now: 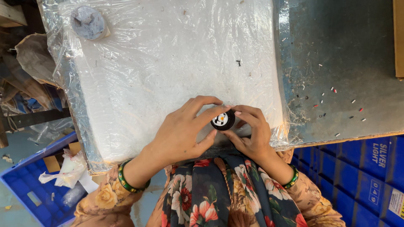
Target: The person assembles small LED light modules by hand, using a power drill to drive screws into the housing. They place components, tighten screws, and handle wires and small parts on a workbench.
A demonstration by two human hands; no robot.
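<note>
A small round black part [223, 120] with a white and orange centre sits between the fingertips of both hands, just above the near edge of a white pad wrapped in clear plastic [168, 63]. My left hand [185, 130] grips the part from the left, forefinger and thumb on its rim. From the right, my right hand [251, 133] pinches the same part. Both wrists wear green bangles.
A grey round lump [87, 22] lies at the pad's far left corner. A scuffed blue-grey tabletop [349, 63] with small scattered bits lies to the right. Blue plastic crates stand at lower left [25, 185] and lower right [357, 180]. A cardboard edge [399, 38] shows far right.
</note>
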